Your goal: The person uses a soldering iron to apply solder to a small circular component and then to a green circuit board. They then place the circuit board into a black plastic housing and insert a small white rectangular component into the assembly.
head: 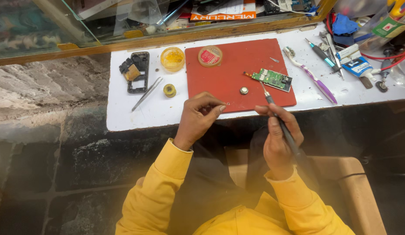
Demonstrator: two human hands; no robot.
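My right hand (278,137) grips a thin dark soldering iron (281,124) like a pen, its tip pointing up toward a green circuit board (272,79) on the red mat (237,74). My left hand (198,117) rests at the mat's front edge, thumb and forefinger pinched on something tiny that I cannot make out. A small round silver part (244,90) lies on the mat between the two hands. Both sleeves are yellow.
On the white worktop (124,113): a black phone frame (137,72), tweezers (147,93), a yellow tub (172,58), a small solder spool (169,90), a round tin (210,55), a toothbrush (311,76), and screwdrivers and tubes at the right (341,61). A glass case runs behind.
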